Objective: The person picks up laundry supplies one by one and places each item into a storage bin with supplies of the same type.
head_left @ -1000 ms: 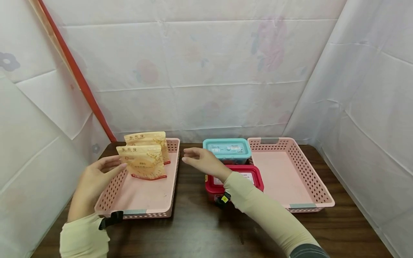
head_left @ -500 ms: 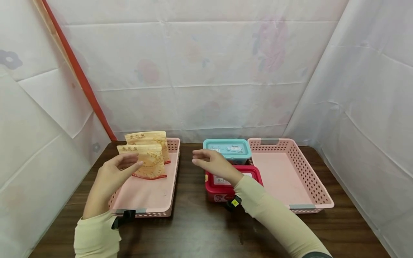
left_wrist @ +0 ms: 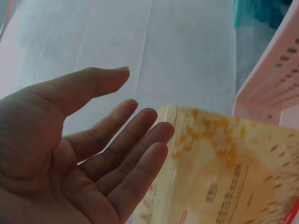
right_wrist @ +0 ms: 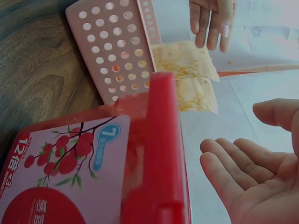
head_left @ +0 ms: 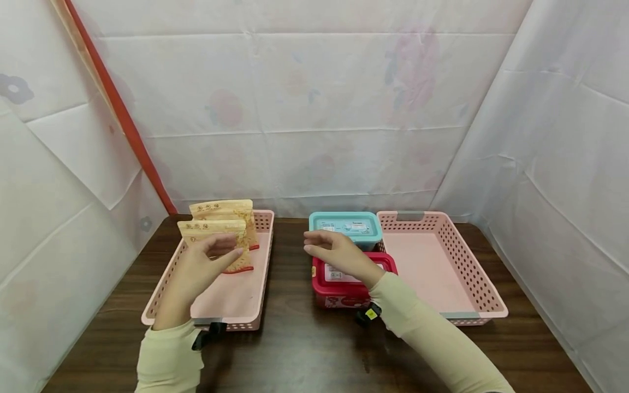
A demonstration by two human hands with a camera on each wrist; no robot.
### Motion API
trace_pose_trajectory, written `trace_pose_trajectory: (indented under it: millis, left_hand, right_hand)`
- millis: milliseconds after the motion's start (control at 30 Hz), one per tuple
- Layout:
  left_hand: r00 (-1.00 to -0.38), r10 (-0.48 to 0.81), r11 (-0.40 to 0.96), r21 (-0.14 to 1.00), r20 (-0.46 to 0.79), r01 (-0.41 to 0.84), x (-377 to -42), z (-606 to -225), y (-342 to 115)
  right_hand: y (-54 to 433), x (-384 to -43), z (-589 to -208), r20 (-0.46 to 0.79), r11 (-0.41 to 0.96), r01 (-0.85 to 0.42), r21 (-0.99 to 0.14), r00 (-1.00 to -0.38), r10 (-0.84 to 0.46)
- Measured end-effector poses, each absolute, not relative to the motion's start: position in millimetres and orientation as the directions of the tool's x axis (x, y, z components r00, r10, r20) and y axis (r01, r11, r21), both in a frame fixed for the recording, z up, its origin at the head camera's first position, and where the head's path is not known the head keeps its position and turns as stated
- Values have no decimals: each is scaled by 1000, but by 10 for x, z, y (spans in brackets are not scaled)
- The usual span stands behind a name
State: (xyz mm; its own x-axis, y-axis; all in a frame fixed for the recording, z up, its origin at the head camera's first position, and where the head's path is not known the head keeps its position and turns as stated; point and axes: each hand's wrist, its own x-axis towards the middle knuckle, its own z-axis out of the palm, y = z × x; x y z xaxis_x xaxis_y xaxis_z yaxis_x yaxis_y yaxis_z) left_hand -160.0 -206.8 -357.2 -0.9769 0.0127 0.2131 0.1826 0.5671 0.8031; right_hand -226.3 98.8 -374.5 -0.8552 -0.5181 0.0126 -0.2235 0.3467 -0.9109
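Note:
Two yellow pouches with red bottom edges, a front pouch (head_left: pixel 228 226) and a rear pouch (head_left: pixel 233 210), stand upright in a pink perforated basket (head_left: pixel 228 305) on the left. My left hand (head_left: pixel 199 273) hovers in front of the front pouch, overlapping it in the head view; its fingers are relaxed and nothing is in the palm (left_wrist: pixel 84 177). Over a red lidded plastic box (head_left: pixel 339 299), my right hand (head_left: pixel 346 257) hangs in the air with relaxed fingers, holding nothing. The right wrist view shows the box's printed label (right_wrist: pixel 70 158) close by.
Behind the red box sits a turquoise lidded box (head_left: pixel 346 226). A second pink basket (head_left: pixel 437 267), with grey handle strips, stands to their right. Everything rests on a dark wooden table (head_left: pixel 295 349), enclosed by white cloth walls (head_left: pixel 304 109) at the back and sides.
My left hand has moved to the right, away from the front pouch's left edge and across its front. My right hand has drifted slightly right and down. Pouches, boxes and baskets stay put.

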Motion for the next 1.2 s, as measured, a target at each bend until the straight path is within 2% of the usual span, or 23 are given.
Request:
trace_pose_trajectory:
  millis: [233, 500, 733, 1033, 1200]
  left_hand:
    - [-970, 82, 538, 809, 229, 237, -1593, -3620, -1803]
    - [-967, 92, 501, 828, 237, 251, -1564, -3637, -1580]
    - [-965, 104, 459, 849, 241, 262, -1559, -3690, -1449]
    - [-948, 141, 404, 857, 287, 319, -1595, -3742, -1306]
    - [-951, 152, 365, 879, 269, 307, -1603, -3777, -1229]
  right_hand:
    - [1103, -2214, -3763, 22, 324, -223, -919, -852, -524]
    - [1268, -2117, -3798, 11, 346, -220, -912, -856, -516]
    - [1419, -2036, -3777, 51, 359, -269, -894, -856, -515]
    - [1620, -1993, -3789, 43, 400, -238, -885, -897, -439]
    - [1730, -1969, -3779, 42, 376, -222, -899, -902, -430]
